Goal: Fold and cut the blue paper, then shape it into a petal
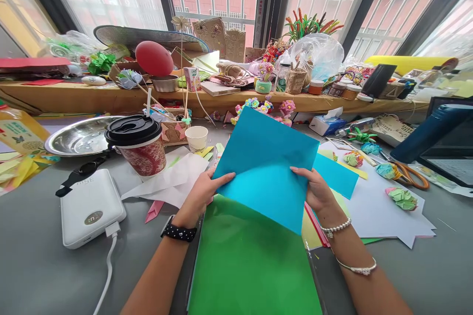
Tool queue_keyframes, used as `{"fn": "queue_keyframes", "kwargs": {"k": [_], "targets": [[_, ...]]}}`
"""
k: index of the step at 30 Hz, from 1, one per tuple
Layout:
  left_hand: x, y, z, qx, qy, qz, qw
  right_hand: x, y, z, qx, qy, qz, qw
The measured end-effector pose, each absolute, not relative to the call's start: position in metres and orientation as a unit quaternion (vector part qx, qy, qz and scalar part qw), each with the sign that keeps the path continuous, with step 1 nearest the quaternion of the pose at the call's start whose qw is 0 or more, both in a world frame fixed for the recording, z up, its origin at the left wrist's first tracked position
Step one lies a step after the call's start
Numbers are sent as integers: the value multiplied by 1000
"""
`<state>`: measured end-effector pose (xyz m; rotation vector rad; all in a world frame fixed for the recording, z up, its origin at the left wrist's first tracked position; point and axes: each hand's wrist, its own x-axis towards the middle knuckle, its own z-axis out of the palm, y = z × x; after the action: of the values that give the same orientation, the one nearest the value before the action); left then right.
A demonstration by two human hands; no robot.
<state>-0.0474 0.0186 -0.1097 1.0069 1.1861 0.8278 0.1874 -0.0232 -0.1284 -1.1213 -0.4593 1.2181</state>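
Note:
A square sheet of bright blue paper (264, 167) is held up and tilted in front of me. My left hand (205, 187) pinches its left edge, thumb on top. On the right edge my right hand (316, 189) grips it the same way; the fingers behind the sheet are hidden. Beneath it lies a green sheet (254, 261) in what looks like a clear sleeve. A second blue piece of paper (338, 175) rests on the table to the right, over white paper (369, 206). Crumpled white paper (173, 179) lies beside my left hand.
A white power bank (92, 211) with a cable and a lidded coffee cup (138, 147) stand at left, before a metal bowl (79, 135). A paper cup (196, 139) is behind. Scissors (412, 175) and folded paper pieces (402, 198) lie right. Crafts crowd the window ledge (221, 103).

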Motion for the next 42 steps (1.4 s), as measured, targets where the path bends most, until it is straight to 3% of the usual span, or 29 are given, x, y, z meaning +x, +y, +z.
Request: {"fn": "queue_keyframes", "kwargs": {"k": [6, 10, 17, 24, 31, 35, 39, 42], "targets": [[-58, 21, -111, 477, 497, 289, 665, 194, -25, -119, -462, -239, 535, 666], [-58, 25, -115, 432, 434, 358, 705, 195, -23, -119, -444, -245, 532, 678], [-58, 35, -121, 312, 417, 521, 676, 191, -17, -131, -443, -239, 514, 694], [-42, 26, -118, 272, 403, 514, 706, 183, -14, -139, -489, -164, 474, 714], [-34, 23, -121, 244, 429, 514, 701, 181, -13, -144, -468, -222, 489, 702], [-36, 27, -122, 227, 437, 518, 700, 178, -18, -139, -443, -345, 492, 665], [-39, 28, -122, 228, 395, 502, 735, 176, -23, -133, -430, -504, 425, 617], [-40, 27, -123, 235, 371, 474, 763, 178, -21, -139, -442, -496, 410, 625]]}}
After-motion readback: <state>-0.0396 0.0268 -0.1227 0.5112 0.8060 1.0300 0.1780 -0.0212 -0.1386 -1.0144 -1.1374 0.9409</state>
